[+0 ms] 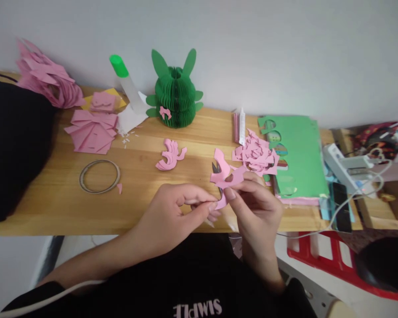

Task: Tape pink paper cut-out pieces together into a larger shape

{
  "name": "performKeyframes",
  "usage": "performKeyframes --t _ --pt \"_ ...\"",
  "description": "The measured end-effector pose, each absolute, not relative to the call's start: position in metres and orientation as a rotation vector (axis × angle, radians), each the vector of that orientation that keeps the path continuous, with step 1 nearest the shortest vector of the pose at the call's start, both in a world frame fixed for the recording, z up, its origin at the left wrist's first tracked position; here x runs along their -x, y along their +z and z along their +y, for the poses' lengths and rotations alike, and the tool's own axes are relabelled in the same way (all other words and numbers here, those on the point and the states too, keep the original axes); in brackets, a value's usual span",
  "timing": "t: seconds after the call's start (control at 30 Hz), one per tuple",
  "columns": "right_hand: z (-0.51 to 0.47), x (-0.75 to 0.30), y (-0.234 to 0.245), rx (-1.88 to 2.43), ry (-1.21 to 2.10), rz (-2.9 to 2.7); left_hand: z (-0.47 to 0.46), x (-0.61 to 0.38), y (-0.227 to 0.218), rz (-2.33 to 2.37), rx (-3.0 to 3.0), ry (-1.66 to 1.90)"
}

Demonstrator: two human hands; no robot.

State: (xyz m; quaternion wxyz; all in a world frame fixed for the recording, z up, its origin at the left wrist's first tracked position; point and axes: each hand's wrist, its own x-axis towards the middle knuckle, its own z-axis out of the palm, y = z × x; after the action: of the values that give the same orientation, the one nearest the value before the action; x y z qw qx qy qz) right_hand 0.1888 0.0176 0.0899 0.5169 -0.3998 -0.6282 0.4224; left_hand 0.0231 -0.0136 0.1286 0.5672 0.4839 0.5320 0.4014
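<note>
My left hand [182,210] pinches the lower end of a pink paper cut-out [234,177] between thumb and fingertips. The cut-out's other side is gripped by my right hand [257,203], thumb in front. It has curved edges and is raised over the table's front part. A dark pointed blade tip [214,168] shows behind the paper; the rest of that tool is hidden, and I cannot tell whether it is held. More pink paper [214,216] shows below my left fingertips. Ahead lies a small stack of curved pink cut-outs [170,155].
A green honeycomb paper figure [175,99] stands by the wall. Pink scraps [257,154] and green sheets [295,154] lie right, near a power strip [345,168] and phone [341,205]. Left are a tape roll [81,181], glue bottle [131,90] and folded pink paper [93,130].
</note>
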Motion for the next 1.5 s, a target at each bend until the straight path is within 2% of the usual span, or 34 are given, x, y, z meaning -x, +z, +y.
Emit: performKeyframes --t 0.23,0.57,0.83,1.03,1.27,1.5 --pt "0.02 -0.184 0.095 0.878 1.32 -1.349 -0.016 -0.023 0.129 1.3 -1.287 0.949" --pt "0.017 -0.182 0.096 0.942 1.241 -1.31 -0.015 -0.016 0.121 1.247 -1.327 0.921" --pt "0.011 -0.181 0.104 1.003 1.343 -1.299 -0.001 -0.005 0.112 1.27 -1.508 1.299" --pt "0.011 -0.18 0.107 0.972 1.332 -1.356 0.0 -0.007 0.113 1.267 -1.702 1.364" --pt "0.01 -0.179 0.11 0.907 1.378 -1.3 0.0 -0.005 0.108 1.224 -1.729 1.421" --pt "0.011 -0.175 0.112 0.942 1.291 -1.276 -0.002 -0.008 0.108 1.268 -1.719 1.4"
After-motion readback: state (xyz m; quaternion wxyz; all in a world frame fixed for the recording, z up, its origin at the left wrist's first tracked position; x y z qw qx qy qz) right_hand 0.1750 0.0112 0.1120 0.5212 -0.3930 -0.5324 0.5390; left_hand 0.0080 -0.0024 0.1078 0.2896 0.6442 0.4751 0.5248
